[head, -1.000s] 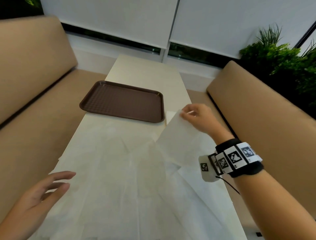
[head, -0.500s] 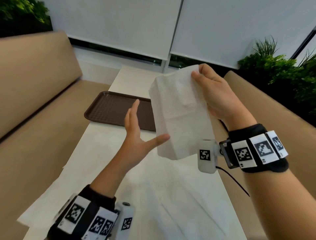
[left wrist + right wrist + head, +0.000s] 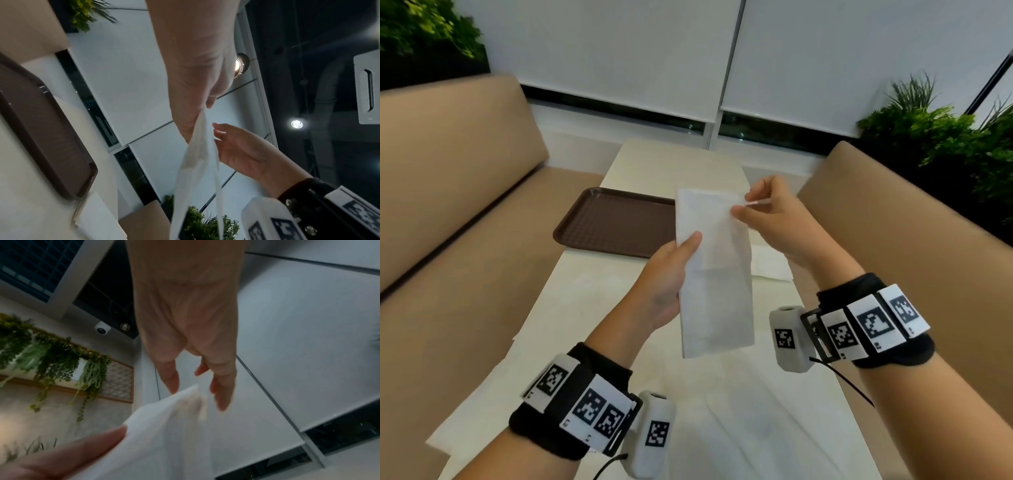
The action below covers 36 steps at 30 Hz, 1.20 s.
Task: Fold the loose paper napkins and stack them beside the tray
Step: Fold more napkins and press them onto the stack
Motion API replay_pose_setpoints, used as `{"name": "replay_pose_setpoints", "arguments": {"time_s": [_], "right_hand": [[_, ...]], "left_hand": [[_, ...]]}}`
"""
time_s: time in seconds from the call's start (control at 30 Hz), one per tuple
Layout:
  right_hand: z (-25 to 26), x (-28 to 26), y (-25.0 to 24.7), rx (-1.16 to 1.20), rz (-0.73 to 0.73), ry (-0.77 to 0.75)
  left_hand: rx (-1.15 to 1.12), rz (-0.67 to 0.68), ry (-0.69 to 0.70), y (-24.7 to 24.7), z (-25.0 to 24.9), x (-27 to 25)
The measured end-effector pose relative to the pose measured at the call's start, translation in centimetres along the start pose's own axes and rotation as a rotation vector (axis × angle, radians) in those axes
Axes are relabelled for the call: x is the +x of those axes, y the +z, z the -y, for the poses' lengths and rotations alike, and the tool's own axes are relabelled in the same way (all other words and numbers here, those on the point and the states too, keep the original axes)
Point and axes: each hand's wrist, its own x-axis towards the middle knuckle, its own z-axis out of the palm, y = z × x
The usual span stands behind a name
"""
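No words, brands or numbers can be read in any view. The only signs are black-and-white square code patterns on the white tags of the left wristband (image 3: 571, 401) and the right wristband (image 3: 873, 325), and these carry no legible letters or digits

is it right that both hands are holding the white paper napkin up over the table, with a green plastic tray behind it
Not quite: the plastic tray is brown, as the head view shows. Otherwise yes: left hand and right hand hold the white paper napkin up over the table.
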Motion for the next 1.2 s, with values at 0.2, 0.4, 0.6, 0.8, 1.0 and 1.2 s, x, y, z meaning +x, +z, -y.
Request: {"name": "replay_pose_setpoints", "arguments": {"time_s": [0.2,0.4,0.6,0.8,1.0,1.2], "right_hand": [[1.6,0.3,-2.1,-0.194,0.269,-0.179],[-1.7,2.1,-4.0,-0.145,0.059,-0.18],[-11.7,2.1,-3.3,-0.031,-0.103,0.135],[-20.0,1.9,-1.6,0.156,-0.012,0.356],[-24.9,8.8,-2.2,0.037,-0.201,0.374],[-29.2,14.2,-1.0,-0.309,-0.105,0.408]], "left_hand": [[0.233,0.191,-0.057,0.7,-0.8,0.1],[0.249,0.201,0.107,-1.2,1.4,1.8],[0.36,-0.084,0.134,-3.0,6.2,5.9],[0.464,-0.322,0.038,-3.4,10.3,13.2],[0.575,-0.249,-0.004,-1.4,11.4,22.7],[0.901,-0.079,-0.035,-1.4,14.1,29.7]]}}
